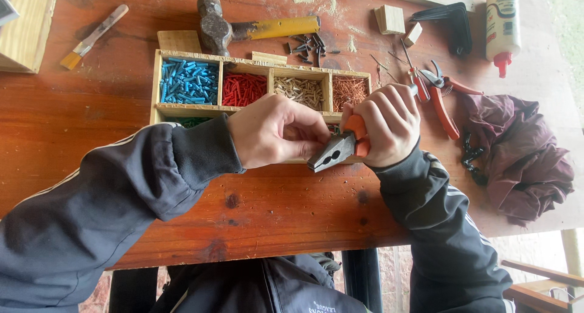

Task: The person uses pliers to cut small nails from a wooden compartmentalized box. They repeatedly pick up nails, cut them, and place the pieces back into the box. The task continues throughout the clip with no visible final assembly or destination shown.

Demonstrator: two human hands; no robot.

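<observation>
- Head cam: my R hand (pixel 389 123) fisted on pliers (pixel 340 147), nose aims down-left toward L.
- L hand (pixel 275 130) fingertips pinched just beside nose; can't tell what's pinched.
- Compartment tray (pixel 159 82) behind both.

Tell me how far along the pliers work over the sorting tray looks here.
Done: the wooden tray holds sorted blue, red, tan and copper pieces. In hand: the right hand grips orange-handled pliers, jaws toward the left hand, whose fingertips pinch something too small to identify. Left: loose dark screws lie outside the tray by the hammer.
</observation>
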